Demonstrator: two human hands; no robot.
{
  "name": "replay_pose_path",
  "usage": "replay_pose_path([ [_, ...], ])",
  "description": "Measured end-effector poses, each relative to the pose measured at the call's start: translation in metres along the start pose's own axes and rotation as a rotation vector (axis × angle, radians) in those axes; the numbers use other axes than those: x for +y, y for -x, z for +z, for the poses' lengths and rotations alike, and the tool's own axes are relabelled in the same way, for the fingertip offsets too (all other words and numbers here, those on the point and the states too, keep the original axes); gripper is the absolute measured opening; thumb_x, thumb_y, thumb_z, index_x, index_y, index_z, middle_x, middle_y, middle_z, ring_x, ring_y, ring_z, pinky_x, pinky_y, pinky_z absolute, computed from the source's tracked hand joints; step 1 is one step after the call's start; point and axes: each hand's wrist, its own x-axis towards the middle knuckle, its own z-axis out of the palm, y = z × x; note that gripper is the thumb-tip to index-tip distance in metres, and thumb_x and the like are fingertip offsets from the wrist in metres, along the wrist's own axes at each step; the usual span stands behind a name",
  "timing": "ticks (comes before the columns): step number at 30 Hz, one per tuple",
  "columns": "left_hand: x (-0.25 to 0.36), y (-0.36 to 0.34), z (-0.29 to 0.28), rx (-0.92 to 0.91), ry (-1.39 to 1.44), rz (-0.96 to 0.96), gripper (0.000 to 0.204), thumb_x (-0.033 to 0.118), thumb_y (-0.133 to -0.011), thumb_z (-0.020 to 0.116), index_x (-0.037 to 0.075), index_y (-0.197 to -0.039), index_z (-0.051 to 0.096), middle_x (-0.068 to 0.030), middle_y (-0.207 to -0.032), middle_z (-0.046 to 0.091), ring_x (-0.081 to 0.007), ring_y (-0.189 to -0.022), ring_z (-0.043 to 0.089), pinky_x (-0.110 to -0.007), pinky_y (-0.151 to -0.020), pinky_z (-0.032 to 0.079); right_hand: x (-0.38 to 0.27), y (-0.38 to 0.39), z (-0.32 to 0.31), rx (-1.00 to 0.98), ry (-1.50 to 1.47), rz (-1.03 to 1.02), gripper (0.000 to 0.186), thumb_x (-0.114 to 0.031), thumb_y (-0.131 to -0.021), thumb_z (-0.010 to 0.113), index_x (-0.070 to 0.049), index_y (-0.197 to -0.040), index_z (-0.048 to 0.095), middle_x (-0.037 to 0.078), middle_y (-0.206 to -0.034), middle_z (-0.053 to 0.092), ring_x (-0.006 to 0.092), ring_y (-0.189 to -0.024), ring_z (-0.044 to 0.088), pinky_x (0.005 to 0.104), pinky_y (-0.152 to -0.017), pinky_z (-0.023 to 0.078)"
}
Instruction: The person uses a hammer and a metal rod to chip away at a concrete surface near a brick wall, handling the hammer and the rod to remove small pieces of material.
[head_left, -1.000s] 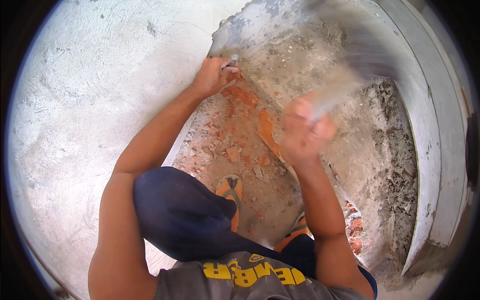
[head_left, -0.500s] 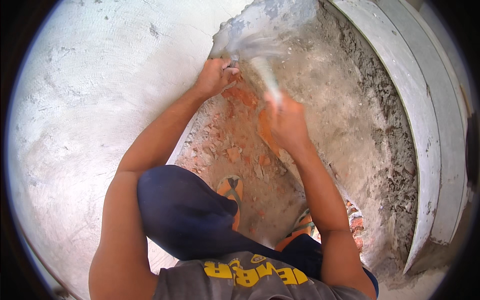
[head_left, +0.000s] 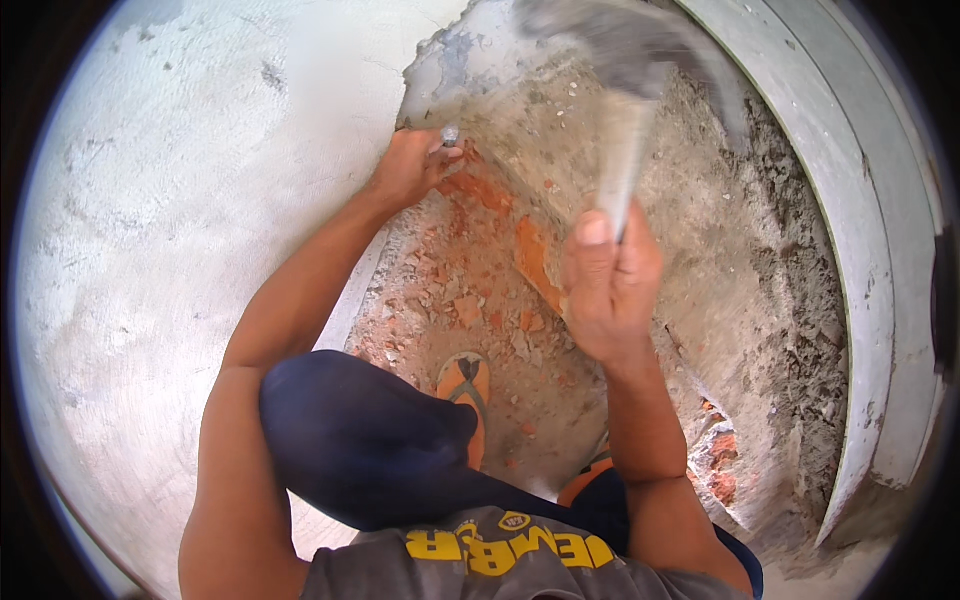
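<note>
My left hand (head_left: 412,165) is closed around a metal chisel (head_left: 450,134), whose blunt grey end pokes up above the fingers. It rests by the broken edge of the pale plaster, against exposed red brick (head_left: 478,190). The chisel's lower part is hidden by the hand. My right hand (head_left: 612,275) grips the light-coloured handle of a claw hammer (head_left: 625,150). The grey hammer head, smeared by motion, is raised at the top right, well apart from the chisel.
A smooth whitish plaster surface (head_left: 180,250) spreads along the left. Brick rubble (head_left: 465,310) lies around my sandalled foot (head_left: 466,390). Rough mortar (head_left: 790,290) runs down the right side beside a curved grey-white edge (head_left: 850,240).
The hammer has swung up and to the right, away from the chisel, with my right hand. My left hand with the chisel has shifted slightly left and down in the picture.
</note>
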Motion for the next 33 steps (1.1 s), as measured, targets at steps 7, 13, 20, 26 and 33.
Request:
replay_pose_path([
  [7,0.013,-0.006,-0.012,-0.055,0.105,-0.102,0.01,0.006,-0.093,0.069,-0.002,-0.098,0.074,-0.0211,-0.086,0.073,-0.0221,-0.071,0.072,-0.038,-0.064,0.055,-0.001,0.004,-0.004,0.038,-0.04,0.092,0.026,-0.023,-0.105,0.057,0.003,-0.107,0.058,0.003,-0.065,0.049,0.0067,-0.058,0.046,0.0268,-0.05,0.039],
  [13,0.016,-0.016,-0.016,-0.078,-0.065,-0.017,0.008,-0.001,-0.091,0.067,-0.002,-0.097,0.073,-0.0183,-0.087,0.075,-0.0167,-0.073,0.072,-0.032,-0.067,0.056,0.012,-0.002,-0.015,0.076,-0.013,0.076,0.024,-0.024,-0.105,0.058,0.0,-0.103,0.058,0.005,-0.065,0.049,0.0085,-0.057,0.046,0.0281,-0.05,0.04],
  [20,0.029,-0.022,-0.035,0.019,-0.129,0.081,0.01,-0.002,-0.091,0.067,-0.001,-0.099,0.073,-0.0172,-0.091,0.075,-0.0161,-0.079,0.073,-0.03,-0.071,0.055,0.032,0.005,-0.01,-0.005,0.055,0.102,0.027,-0.026,-0.105,0.056,-0.001,-0.096,0.056,0.007,-0.065,0.05,0.0144,-0.055,0.049,0.0325,-0.052,0.042],
  [26,0.026,-0.011,-0.018,0.059,-0.029,0.027,0.019,-0.006,-0.09,0.065,0.003,-0.103,0.075,-0.0165,-0.086,0.074,-0.0165,-0.068,0.07,-0.031,-0.064,0.055,0.028,0.0,-0.005,-0.058,0.092,0.068,0.03,-0.025,-0.106,0.056,0.001,-0.118,0.06,0.0,-0.068,0.05,0.0063,-0.06,0.046,0.0268,-0.054,0.039],
  [33,0.013,0.001,-0.004,-0.062,-0.178,0.123,0.022,-0.004,-0.088,0.067,0.008,-0.104,0.077,-0.0134,-0.092,0.077,-0.0213,-0.067,0.071,-0.032,-0.064,0.057,0.051,-0.002,0.001,-0.359,0.441,0.407,0.03,-0.028,-0.104,0.057,-0.002,-0.119,0.061,0.014,-0.067,0.058,0.0249,-0.055,0.054,0.0401,-0.055,0.045],
])
